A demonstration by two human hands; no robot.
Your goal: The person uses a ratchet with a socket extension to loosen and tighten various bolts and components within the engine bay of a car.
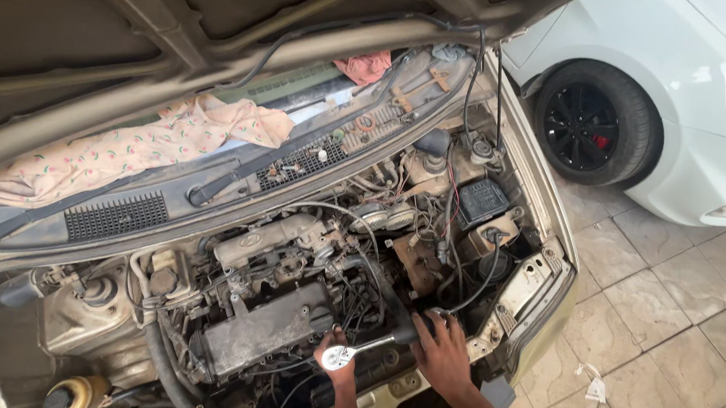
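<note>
Car repair yard: open engine bay (289, 292), white car (685, 99), tiled ground (662, 310).
</note>
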